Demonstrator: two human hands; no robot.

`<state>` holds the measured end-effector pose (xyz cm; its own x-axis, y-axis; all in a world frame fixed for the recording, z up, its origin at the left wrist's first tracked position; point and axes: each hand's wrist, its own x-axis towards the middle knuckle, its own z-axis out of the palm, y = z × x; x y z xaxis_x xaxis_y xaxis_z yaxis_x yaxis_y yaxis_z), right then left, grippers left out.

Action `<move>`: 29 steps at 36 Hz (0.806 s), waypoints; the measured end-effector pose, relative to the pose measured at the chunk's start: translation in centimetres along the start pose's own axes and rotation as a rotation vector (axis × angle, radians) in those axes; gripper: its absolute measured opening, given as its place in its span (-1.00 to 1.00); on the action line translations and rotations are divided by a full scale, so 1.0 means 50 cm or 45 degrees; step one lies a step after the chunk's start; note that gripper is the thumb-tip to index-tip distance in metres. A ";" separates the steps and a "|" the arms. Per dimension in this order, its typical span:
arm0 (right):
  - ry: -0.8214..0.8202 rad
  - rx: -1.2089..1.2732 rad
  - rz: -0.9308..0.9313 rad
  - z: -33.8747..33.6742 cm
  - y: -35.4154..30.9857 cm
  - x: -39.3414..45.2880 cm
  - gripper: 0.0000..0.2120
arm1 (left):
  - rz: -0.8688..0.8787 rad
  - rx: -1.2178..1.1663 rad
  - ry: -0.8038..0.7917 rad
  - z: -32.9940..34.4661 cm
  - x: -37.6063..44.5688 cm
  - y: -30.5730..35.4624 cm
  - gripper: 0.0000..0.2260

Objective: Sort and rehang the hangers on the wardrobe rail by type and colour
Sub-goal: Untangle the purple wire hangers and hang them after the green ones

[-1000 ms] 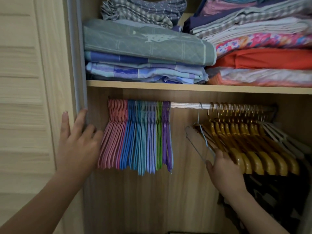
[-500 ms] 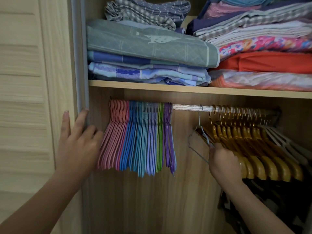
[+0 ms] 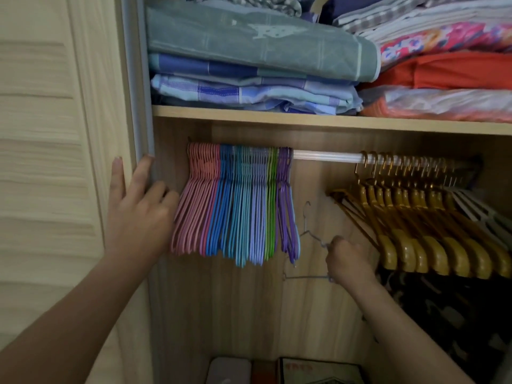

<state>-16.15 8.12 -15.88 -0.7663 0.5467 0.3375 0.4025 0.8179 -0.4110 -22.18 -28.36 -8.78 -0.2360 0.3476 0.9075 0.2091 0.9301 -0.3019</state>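
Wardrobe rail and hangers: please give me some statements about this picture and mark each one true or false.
1. The right hand holds a thin wire hanger off the rail. True.
2. The pink hangers hang at the rail's right end. False: they are at the left end.
3. The left hand grips a purple hanger. False: it rests open on the wardrobe frame.
4. The yellow hangers hang right of the bare stretch of rail. True.

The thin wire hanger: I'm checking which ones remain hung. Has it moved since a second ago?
Yes. The wire hanger has come off the rail and now hangs below it, held by the right hand.
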 end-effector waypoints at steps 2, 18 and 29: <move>-0.145 0.075 0.049 0.065 0.036 -0.039 -0.93 | -0.007 0.016 0.033 0.005 -0.006 0.001 -0.75; -1.073 1.129 0.590 0.164 0.251 -0.454 -0.77 | -0.833 -1.203 -1.291 -0.071 -0.704 0.316 -0.58; -1.314 1.268 0.359 0.140 0.319 -0.471 -0.59 | -1.082 -1.161 -2.105 -0.079 -0.902 0.265 -0.78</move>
<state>4.81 7.04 -36.30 -0.9060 -0.0551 -0.4197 0.4196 0.0139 -0.9076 -5.00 -32.19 -52.55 -0.8400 0.1964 -0.5057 -0.2041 0.7493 0.6300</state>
